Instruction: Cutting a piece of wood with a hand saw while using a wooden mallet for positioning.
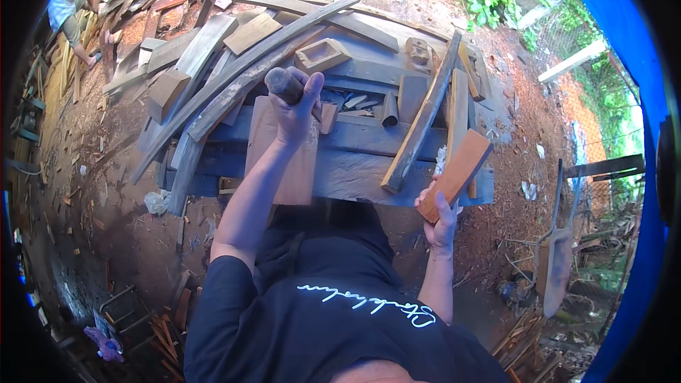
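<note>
My left hand point(296, 117) is closed around a chisel point(284, 85) with a thick round wooden handle, its top toward me. The hand mostly hides the blade. Below it lies a wide reddish plank point(294, 177), which reaches to the near edge of the workbench point(383, 183). Touching or close to the plank's right side is a small wood piece point(328, 118). My right hand point(443, 216) grips the lower end of a reddish-brown wood block point(460, 167), held tilted over the bench's right front corner.
Long beams point(241, 85) lie across the left and back of the bench. A narrow timber point(424, 117) slants at the right, near a hollow wooden box point(321, 55). A wheelbarrow-like item point(557, 262) stands at right. Another person point(69, 10) is at far left by the wood pile.
</note>
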The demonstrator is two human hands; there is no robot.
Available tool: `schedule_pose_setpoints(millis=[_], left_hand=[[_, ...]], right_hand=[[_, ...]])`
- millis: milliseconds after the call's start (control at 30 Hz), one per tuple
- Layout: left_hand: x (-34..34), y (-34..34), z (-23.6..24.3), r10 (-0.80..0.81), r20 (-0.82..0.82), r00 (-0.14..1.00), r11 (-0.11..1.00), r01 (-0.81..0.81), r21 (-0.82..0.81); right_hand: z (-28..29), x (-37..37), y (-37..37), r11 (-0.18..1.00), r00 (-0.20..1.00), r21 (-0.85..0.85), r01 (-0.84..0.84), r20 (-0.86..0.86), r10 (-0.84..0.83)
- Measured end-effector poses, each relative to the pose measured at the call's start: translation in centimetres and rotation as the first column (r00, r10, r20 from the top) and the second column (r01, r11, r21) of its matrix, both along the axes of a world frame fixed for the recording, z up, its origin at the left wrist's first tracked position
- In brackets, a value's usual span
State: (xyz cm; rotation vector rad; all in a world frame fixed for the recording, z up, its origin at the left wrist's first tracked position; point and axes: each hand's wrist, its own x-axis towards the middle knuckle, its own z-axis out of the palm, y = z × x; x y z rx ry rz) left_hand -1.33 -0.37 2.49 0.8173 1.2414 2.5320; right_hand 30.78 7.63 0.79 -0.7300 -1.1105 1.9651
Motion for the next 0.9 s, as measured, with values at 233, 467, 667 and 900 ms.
schedule_pose_setpoints(millis=[233,467,667,900], left_hand=[[-1.3,1.6,-1.2,0.007,-0.046,0.999,0.998,-0.01,-0.066],[-1.3,1.9,-1.3,-0.041,-0.07,0.997,0.995,0.035,-0.094],[-1.3,1.9,-1.1,-0.065,-0.125,0.99,0.985,0.044,-0.165],[-1.5,2.0,-0.9,-0.085,-0.108,0.991,0.981,0.064,-0.185]], right_hand=[[-0.6,-0.6,-0.8,0.992,0.99,0.121,-0.022,0.138,0.005],[-1.2,-0.6,-1.0,0.985,0.974,0.117,-0.123,0.206,0.097],[-2.1,-0.4,-1.2,0.982,0.956,0.101,-0.157,0.264,0.125],[-2.1,-1.2,-1.7,0.977,0.948,0.105,-0.185,0.28,0.149]])
